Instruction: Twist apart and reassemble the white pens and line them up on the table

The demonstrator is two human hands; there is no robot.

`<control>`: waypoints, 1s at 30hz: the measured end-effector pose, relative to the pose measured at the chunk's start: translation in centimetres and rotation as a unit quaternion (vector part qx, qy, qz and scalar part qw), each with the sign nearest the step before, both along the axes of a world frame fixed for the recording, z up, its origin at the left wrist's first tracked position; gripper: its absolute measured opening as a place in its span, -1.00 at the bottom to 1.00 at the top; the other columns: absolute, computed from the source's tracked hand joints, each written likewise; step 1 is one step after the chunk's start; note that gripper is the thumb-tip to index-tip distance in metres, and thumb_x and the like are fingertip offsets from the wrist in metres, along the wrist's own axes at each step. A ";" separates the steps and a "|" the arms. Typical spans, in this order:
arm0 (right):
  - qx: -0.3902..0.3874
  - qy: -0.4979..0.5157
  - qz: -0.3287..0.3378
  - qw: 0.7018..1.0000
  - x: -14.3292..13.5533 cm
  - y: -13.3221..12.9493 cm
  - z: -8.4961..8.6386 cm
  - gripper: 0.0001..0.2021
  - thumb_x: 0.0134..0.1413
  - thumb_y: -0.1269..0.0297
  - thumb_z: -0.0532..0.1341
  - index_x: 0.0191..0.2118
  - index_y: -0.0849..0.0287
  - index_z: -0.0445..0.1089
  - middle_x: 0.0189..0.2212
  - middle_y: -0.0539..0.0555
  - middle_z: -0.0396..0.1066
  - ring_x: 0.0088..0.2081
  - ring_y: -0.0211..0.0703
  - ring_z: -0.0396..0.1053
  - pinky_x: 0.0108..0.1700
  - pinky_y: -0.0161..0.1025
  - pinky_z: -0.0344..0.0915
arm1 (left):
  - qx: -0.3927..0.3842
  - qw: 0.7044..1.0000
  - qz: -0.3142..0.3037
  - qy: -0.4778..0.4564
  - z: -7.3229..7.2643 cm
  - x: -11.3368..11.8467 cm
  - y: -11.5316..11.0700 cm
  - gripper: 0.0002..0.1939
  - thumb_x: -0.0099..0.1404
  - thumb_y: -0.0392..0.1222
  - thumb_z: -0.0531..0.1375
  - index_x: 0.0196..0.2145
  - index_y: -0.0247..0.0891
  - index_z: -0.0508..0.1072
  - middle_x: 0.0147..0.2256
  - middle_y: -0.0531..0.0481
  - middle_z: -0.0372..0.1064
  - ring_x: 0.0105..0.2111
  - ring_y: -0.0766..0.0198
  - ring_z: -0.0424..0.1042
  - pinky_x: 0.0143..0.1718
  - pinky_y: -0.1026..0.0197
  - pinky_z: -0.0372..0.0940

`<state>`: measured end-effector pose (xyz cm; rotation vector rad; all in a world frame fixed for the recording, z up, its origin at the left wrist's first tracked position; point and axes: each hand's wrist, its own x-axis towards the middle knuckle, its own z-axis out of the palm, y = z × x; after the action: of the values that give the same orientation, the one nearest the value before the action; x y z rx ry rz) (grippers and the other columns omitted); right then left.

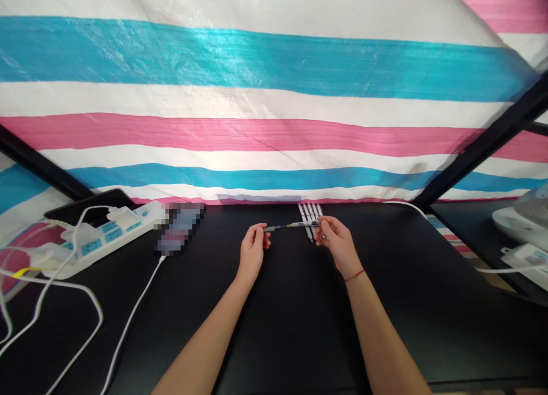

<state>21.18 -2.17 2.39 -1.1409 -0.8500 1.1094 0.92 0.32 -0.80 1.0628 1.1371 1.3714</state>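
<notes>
My left hand point(252, 249) pinches a short grey piece, which looks like a pen cap or grip point(269, 229), between thumb and fingers. My right hand point(341, 246), with a red string at the wrist, is closed on the light-coloured pen barrel point(299, 224). A thin dark section, perhaps the refill or tip, runs between the two pieces, held roughly level above the black table. Whether they are joined is too small to tell. Just behind the right hand lie several white pens point(306, 211) side by side, partly hidden by its fingers and the barrel.
A white power strip point(96, 244) with plugs and cables lies at the left, a black device point(92, 206) behind it. A blurred phone point(178, 229) on a white cable point(132, 318) rests nearby. Striped sheeting point(274, 132) hangs behind the black table point(295, 326).
</notes>
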 end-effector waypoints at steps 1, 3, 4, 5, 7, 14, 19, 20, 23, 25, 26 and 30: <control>0.004 0.017 -0.008 1.000 0.2 0.0 0.0 -0.70 -0.09 0.07 0.27 -0.30 0.19 0.36 -0.56 -0.04 0.31 -0.54 -0.28 0.30 -0.54 -0.34 0.25 | -0.001 1.000 0.005 -0.009 0.0 0.0 0.0 -0.65 0.17 0.05 0.14 -0.22 -0.28 0.39 -0.47 0.02 0.35 -0.56 0.41 0.27 -0.53 0.34 0.19; 0.015 0.044 -0.032 0.998 0.5 0.1 0.1 -0.71 -0.10 0.08 0.28 -0.32 0.19 0.39 -0.58 -0.05 0.30 -0.54 -0.30 0.28 -0.54 -0.35 0.25 | -0.004 1.000 0.014 -0.025 0.0 0.0 0.0 -0.64 0.16 0.04 0.16 -0.21 -0.28 0.38 -0.46 0.02 0.36 -0.56 0.41 0.27 -0.53 0.34 0.19; 0.020 0.055 -0.049 0.997 0.7 0.1 0.1 -0.72 -0.12 0.09 0.29 -0.32 0.19 0.39 -0.58 -0.05 0.30 -0.53 -0.30 0.28 -0.54 -0.36 0.25 | -0.005 0.999 0.016 -0.031 0.1 0.0 0.0 -0.64 0.15 0.04 0.17 -0.21 -0.29 0.38 -0.45 0.01 0.37 -0.56 0.41 0.27 -0.53 0.34 0.19; 0.023 0.065 -0.069 0.995 0.9 0.2 0.1 -0.71 -0.13 0.09 0.30 -0.33 0.19 0.40 -0.57 -0.05 0.31 -0.53 -0.30 0.29 -0.54 -0.37 0.26 | -0.007 0.999 0.017 -0.034 0.1 0.0 0.0 -0.64 0.15 0.03 0.17 -0.21 -0.29 0.38 -0.44 0.00 0.38 -0.56 0.42 0.27 -0.53 0.34 0.19; 0.023 0.081 -0.106 0.991 1.3 0.3 0.0 -0.70 -0.17 0.09 0.32 -0.33 0.19 0.41 -0.52 -0.02 0.34 -0.49 -0.29 0.32 -0.52 -0.36 0.29 | -0.008 0.999 0.014 -0.034 0.1 0.0 0.0 -0.66 0.15 0.02 0.17 -0.24 -0.30 0.39 -0.41 -0.02 0.39 -0.56 0.42 0.27 -0.53 0.34 0.19; 0.024 0.081 -0.143 0.986 2.3 0.5 -0.3 -0.69 -0.20 0.12 0.35 -0.31 0.21 0.44 -0.48 -0.01 0.39 -0.49 -0.31 0.36 -0.49 -0.38 0.34 | 0.028 0.999 -0.007 0.037 0.3 -0.7 0.1 -0.69 0.19 0.02 0.15 -0.23 -0.26 0.41 -0.40 0.00 0.37 -0.52 0.40 0.28 -0.48 0.33 0.22; 0.030 0.068 -0.152 0.986 2.4 0.5 -0.6 -0.69 -0.19 0.13 0.35 -0.31 0.21 0.43 -0.49 -0.02 0.40 -0.51 -0.32 0.38 -0.48 -0.37 0.36 | 0.032 0.998 -0.005 0.058 0.3 -1.1 0.3 -0.66 0.17 0.02 0.16 -0.18 -0.25 0.43 -0.37 -0.02 0.36 -0.44 0.34 0.32 -0.41 0.28 0.27; 0.031 0.062 -0.155 0.985 2.4 0.5 -0.7 -0.69 -0.18 0.13 0.35 -0.31 0.21 0.42 -0.49 -0.02 0.40 -0.52 -0.32 0.38 -0.48 -0.37 0.36 | 0.030 0.998 -0.005 0.055 0.3 -1.1 0.4 -0.65 0.17 0.02 0.16 -0.17 -0.25 0.43 -0.36 -0.03 0.36 -0.43 0.34 0.32 -0.41 0.28 0.27; 0.033 0.037 -0.160 0.986 2.4 0.6 -0.9 -0.70 -0.15 0.12 0.33 -0.30 0.22 0.41 -0.50 -0.01 0.41 -0.53 -0.31 0.38 -0.48 -0.36 0.36 | 0.025 0.998 -0.011 0.050 0.4 -1.1 0.4 -0.64 0.15 0.02 0.18 -0.16 -0.25 0.42 -0.33 -0.04 0.38 -0.44 0.35 0.32 -0.42 0.28 0.27; 0.033 0.011 -0.162 0.986 2.4 0.6 -1.0 -0.70 -0.12 0.11 0.31 -0.29 0.22 0.40 -0.51 -0.01 0.40 -0.54 -0.30 0.38 -0.48 -0.34 0.37 | 0.021 0.999 -0.013 0.048 0.4 -1.1 0.4 -0.62 0.14 0.02 0.19 -0.14 -0.25 0.40 -0.32 -0.05 0.40 -0.46 0.35 0.32 -0.42 0.28 0.27; 0.034 -0.003 -0.164 0.986 2.4 0.6 -1.0 -0.70 -0.11 0.11 0.29 -0.29 0.22 0.40 -0.52 -0.01 0.40 -0.54 -0.29 0.38 -0.49 -0.34 0.37 | 0.019 0.999 -0.013 0.045 0.4 -1.0 0.4 -0.60 0.13 0.01 0.20 -0.13 -0.26 0.38 -0.32 -0.05 0.40 -0.47 0.36 0.32 -0.43 0.27 0.27; 0.042 -0.051 -0.167 0.984 2.2 0.7 -1.2 -0.70 -0.07 0.09 0.26 -0.29 0.22 0.38 -0.54 -0.01 0.39 -0.55 -0.26 0.39 -0.49 -0.29 0.38 | 0.013 0.999 -0.007 0.037 0.4 -0.9 0.4 -0.62 0.11 0.00 0.22 -0.18 -0.28 0.37 -0.35 -0.05 0.41 -0.47 0.35 0.33 -0.42 0.27 0.27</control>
<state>23.37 -1.47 1.15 -1.2247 -0.7437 0.7380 -0.01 0.69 -0.37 1.1453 1.1657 1.3484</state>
